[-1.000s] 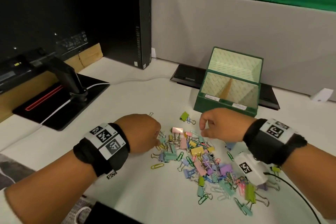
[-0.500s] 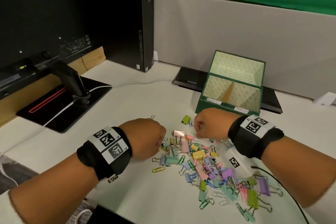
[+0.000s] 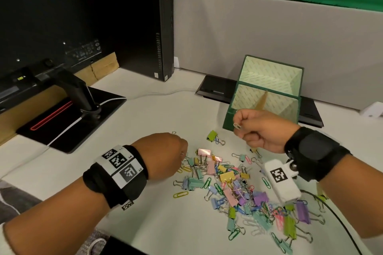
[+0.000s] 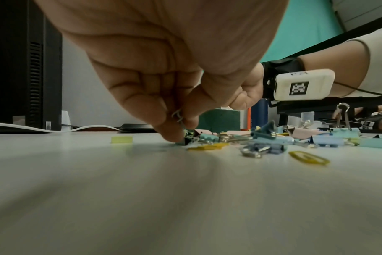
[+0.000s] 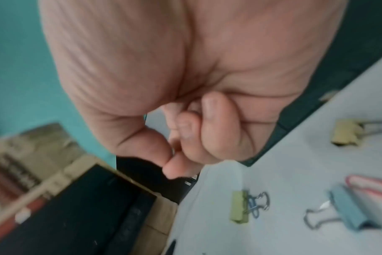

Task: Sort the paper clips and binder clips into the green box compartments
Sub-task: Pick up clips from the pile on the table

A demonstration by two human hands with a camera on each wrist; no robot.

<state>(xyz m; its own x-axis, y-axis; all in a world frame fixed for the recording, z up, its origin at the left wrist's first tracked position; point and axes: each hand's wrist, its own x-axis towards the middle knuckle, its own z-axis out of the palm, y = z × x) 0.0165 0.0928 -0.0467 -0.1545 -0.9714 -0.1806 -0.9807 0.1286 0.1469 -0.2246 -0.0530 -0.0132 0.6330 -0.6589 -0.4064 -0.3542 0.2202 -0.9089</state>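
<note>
The right hand (image 3: 263, 130) is raised above the desk (image 3: 145, 223), just in front of the green box (image 3: 230, 119). Its fingers are curled in and the thumb and forefinger pinch a white paper clip (image 3: 236, 126), which sticks out on the hand's left side. In the right wrist view the same curled fingers (image 5: 218, 131) show, but the clip itself is too hidden to make out.

The left hand (image 3: 163, 154) is low at the left edge of the pile of clips (image 3: 238, 190). In the left wrist view its fingertips (image 4: 172, 132) press down to the desk and pinch the wire handle of a small binder clip (image 4: 186, 139) that sits on the surface.

The pile spreads from the left hand toward the lower right: pastel binder clips in pink, yellow, mint, blue, purple and green, mixed with coloured paper clips. A yellow paper clip (image 3: 180, 194) lies alone just left of the pile, and a green binder clip (image 3: 213, 136) lies apart between the pile and the box.

The box stands open beyond the pile, with 1 back compartment and 2 front ones split by a divider. I can see no clips inside it.

A monitor stand (image 3: 80, 97) and a black computer tower (image 3: 145, 27) sit at the back left.
</note>
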